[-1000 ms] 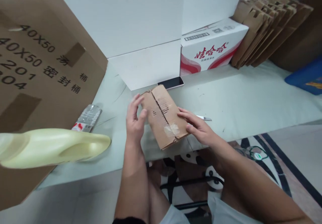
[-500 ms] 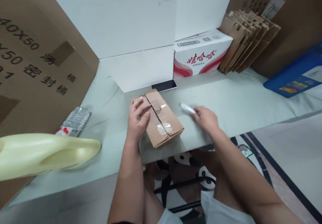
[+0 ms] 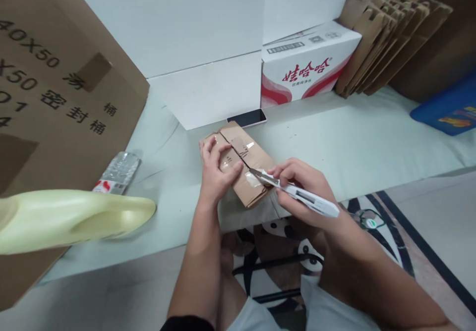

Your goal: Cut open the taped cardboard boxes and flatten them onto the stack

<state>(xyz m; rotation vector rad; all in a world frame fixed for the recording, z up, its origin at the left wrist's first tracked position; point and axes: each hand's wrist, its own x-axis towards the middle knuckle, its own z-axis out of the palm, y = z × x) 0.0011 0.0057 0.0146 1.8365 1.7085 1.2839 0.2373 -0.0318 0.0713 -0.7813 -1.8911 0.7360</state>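
Note:
A small brown cardboard box (image 3: pixel 256 152), with clear tape across its top seam, lies at an angle on the cloth-covered table. My left hand (image 3: pixel 219 167) grips its left side, fingers curled over the edge and top and the thumb pressed on the top face. In my right hand (image 3: pixel 303 182) is a white utility knife (image 3: pixel 310 199) with its metal blade out. The blade tip meets the box top at the seam by the tape; how deep it goes I cannot tell.
Behind the box a dark phone (image 3: pixel 247 118) lies by a white panel. A white and red carton (image 3: pixel 310 68) and folded cardboard (image 3: pixel 386 38) stand back right, a blue container (image 3: pixel 449 108) far right. Left are a pale yellow object (image 3: pixel 85 217), a clear plastic pack (image 3: pixel 119 170) and a large carton (image 3: pixel 55 98).
My right hand has brought the knife over to the box; its blade now shows against the seam. The left hand has shifted slightly along the box, and the view has moved a little.

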